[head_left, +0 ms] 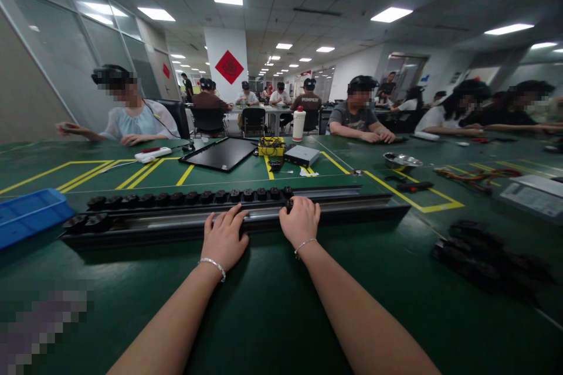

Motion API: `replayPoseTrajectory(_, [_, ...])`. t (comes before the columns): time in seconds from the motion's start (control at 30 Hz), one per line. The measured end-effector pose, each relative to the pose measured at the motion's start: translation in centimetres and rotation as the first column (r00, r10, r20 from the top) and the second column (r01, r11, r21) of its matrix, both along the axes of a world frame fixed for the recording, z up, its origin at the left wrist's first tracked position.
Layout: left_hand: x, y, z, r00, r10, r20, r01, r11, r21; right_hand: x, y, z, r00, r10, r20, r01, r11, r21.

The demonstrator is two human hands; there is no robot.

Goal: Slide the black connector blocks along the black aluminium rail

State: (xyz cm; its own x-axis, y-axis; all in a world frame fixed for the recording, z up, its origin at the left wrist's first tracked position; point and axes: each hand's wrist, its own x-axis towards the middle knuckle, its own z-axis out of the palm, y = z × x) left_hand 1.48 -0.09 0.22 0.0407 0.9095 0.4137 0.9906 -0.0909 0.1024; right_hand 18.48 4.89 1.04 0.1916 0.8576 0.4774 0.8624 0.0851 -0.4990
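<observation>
Two long black rails with a silvery channel lie side by side across the table before me. On the back rail (pixel 328 192) stands a row of several black socket-like modules (pixel 193 196). The front rail (pixel 360 215) carries two such modules (pixel 97 221) at its left end. My left hand (pixel 223 239) rests on the front rail with its fingers spread, holding nothing. To its right, my right hand (pixel 302 220) is closed around a small black module (pixel 289 205) over the front rail; whether it is seated in the channel cannot be seen.
A blue tray (pixel 35 214) sits at the left, and a blurred pile of black modules (pixel 488 258) at the right. Beyond the rails are a black panel (pixel 220 154), a yellow box (pixel 271 146) with cables, a metal bowl (pixel 402 160) and a white bottle (pixel 298 125). Co-workers sit across the table.
</observation>
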Motion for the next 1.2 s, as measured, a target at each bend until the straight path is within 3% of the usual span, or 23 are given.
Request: replayPoseTrajectory(1.2, [-0.2,0.2,-0.4,1.000,-0.016,-0.014,0.016,0.999,0.034,1.1,0.8,-0.6,0.997,-0.061,0.049,0.059,0.997,0.049])
